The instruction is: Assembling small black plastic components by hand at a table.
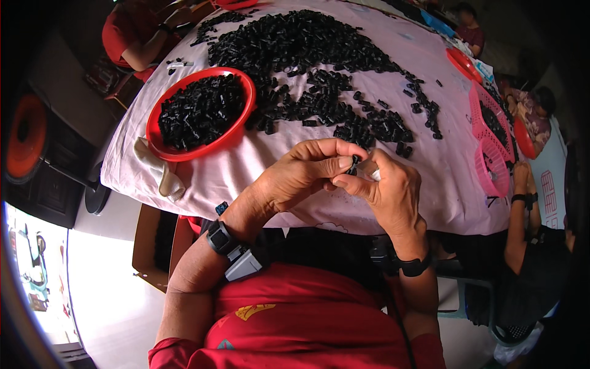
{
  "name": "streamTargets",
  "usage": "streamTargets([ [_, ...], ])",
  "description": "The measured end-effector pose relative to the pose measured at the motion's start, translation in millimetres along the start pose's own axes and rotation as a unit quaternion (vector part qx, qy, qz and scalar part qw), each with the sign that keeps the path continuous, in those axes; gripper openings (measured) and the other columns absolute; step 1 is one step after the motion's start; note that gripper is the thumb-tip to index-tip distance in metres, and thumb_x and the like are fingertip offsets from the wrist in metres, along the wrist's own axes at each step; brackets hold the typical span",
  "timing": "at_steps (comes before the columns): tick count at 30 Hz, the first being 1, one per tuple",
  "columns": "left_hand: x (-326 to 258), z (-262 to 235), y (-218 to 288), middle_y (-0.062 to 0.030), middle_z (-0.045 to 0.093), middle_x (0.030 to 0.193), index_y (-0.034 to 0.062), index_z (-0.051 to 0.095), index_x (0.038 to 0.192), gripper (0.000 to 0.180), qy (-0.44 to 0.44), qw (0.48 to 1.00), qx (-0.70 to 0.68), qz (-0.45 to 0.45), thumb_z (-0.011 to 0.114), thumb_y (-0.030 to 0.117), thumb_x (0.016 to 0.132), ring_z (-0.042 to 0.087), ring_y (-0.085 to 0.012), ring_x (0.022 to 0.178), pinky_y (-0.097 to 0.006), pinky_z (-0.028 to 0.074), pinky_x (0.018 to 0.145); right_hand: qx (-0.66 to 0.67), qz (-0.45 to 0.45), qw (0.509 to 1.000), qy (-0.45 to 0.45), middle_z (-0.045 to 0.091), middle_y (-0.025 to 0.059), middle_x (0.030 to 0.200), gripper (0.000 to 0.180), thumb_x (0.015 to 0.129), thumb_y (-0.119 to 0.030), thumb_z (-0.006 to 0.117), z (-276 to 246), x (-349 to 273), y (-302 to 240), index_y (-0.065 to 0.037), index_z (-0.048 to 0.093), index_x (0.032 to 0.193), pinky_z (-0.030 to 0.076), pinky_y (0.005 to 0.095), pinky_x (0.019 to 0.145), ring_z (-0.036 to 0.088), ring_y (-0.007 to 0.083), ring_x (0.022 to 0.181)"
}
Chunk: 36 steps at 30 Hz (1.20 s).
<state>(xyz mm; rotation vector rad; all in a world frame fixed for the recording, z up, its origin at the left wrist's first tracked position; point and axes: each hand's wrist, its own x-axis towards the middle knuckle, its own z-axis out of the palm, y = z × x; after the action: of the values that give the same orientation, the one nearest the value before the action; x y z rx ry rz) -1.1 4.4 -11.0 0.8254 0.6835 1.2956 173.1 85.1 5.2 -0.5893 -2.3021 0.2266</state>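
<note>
Pinched between the fingertips of the left hand and right hand above the tabletop edge, the small black plastic piece looks light, stiff and easily fumbled, best gripped by its sides.

I wear a red short-sleeved shirt with a small yellow mark on the front. Each wrist carries a black strap; the left wrist's strap holds a grey boxy device, and a thin black cable runs down my right forearm.
</note>
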Motion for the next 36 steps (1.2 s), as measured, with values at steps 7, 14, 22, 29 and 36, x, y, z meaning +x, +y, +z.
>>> streamTargets([
  [7,-1,2,3,0.0041,0.061,0.091,0.0065,0.057,0.122,0.034,0.016,1.000,-0.027,0.000,0.064,0.021,0.092,0.055,-0.0041,0.075,-0.020,0.043,0.066,0.177,0.018,0.984,0.000,0.067,0.0085,0.073,0.043,0.074,-0.036,0.081,-8,2,-12,-0.003,0.059,0.092,0.048,0.0297,0.048,0.064,0.0169,0.055],
  [14,-2,4,5,0.0045,0.059,0.088,0.0076,0.056,0.119,0.033,0.010,1.000,-0.028,-0.010,0.066,0.022,0.091,0.053,-0.0042,0.073,-0.020,0.043,0.065,0.254,0.005,0.967,-0.027,0.071,0.0124,0.097,0.040,0.080,-0.009,0.075,-4,1,-14,-0.002,0.058,0.116,0.054,0.0254,0.058,0.071,0.0154,0.069],
  [22,-14,25,31,-0.0048,0.059,0.104,0.0016,0.057,0.114,0.025,0.188,0.914,0.295,0.205,0.063,0.009,0.091,0.056,-0.0129,0.096,-0.026,0.046,0.083,0.192,0.043,0.979,0.059,0.065,0.0070,0.070,0.035,0.075,-0.009,0.078,-5,-1,-3,-0.004,0.060,0.105,0.048,0.0251,0.052,0.067,0.0158,0.060],
  [29,-100,25,82,-0.0099,0.059,0.107,-0.0044,0.058,0.109,0.023,0.470,0.434,0.604,0.474,0.048,-0.004,0.088,0.057,-0.0108,0.085,-0.021,0.046,0.071,0.252,0.075,0.964,0.053,0.067,0.0047,0.084,0.033,0.079,-0.011,0.077,6,0,6,0.000,0.062,0.107,0.048,0.0203,0.055,0.062,0.0045,0.067],
  [36,-96,32,57,-0.0097,0.060,0.106,-0.0040,0.058,0.108,0.023,0.477,0.521,0.562,0.430,0.048,-0.002,0.088,0.057,-0.0110,0.085,-0.021,0.046,0.072,0.266,0.027,0.961,0.064,0.067,0.0065,0.072,0.035,0.078,-0.010,0.079,17,-6,13,-0.001,0.061,0.106,0.048,0.0222,0.054,0.062,0.0066,0.059],
])
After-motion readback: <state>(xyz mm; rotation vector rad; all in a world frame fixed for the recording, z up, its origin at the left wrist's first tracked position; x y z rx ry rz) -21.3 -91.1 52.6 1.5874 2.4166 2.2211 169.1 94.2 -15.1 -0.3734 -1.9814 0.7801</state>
